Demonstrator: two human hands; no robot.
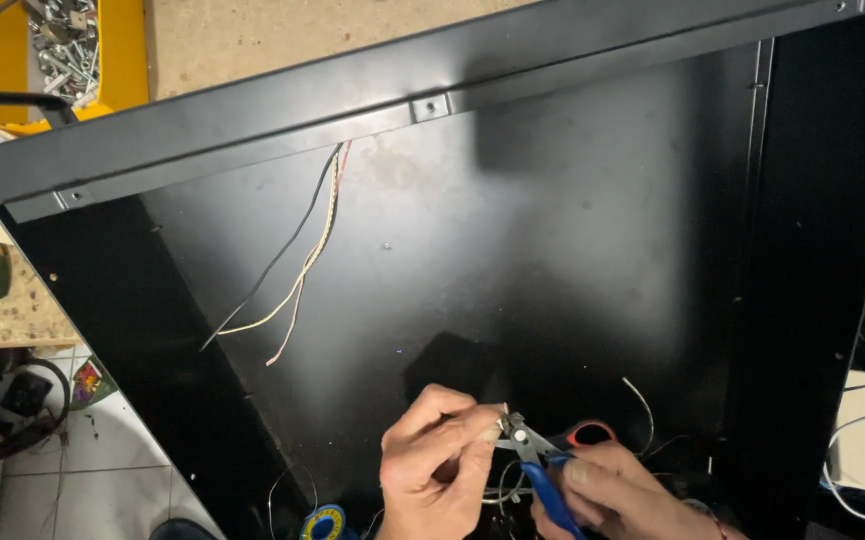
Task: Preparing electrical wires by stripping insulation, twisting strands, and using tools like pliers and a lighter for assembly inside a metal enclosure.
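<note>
At the near edge of the black metal cabinet panel (553,250), the right hand (618,495) is closed around the blue handles of a pair of small wire cutters (538,460). The cutters' long axis runs diagonally, from the handles low at the right up and leftward, so the steel tip points toward the left hand (438,460). That hand has its fingertips pinched together just at the cutter tip, seemingly gripping a thin wire end, though the wire itself is too fine to make out clearly there. Just behind the right hand, over the panel's lower part, lies a red-handled tool (593,432), only partly seen, and a thin pale wire (641,405) curls up beside it. Left of the left hand, at the panel's near edge, sits a roll of blue and yellow tape (324,523). Farther up the panel, toward its left side, a loose bundle of wires (298,260), black, white and reddish, hangs down from under the panel's folded far rim and splays at its free ends. Beyond that rim, past the panel's far left corner, a yellow tray (125,60) of screws and bolts rests on a wooden workbench (283,35).
</note>
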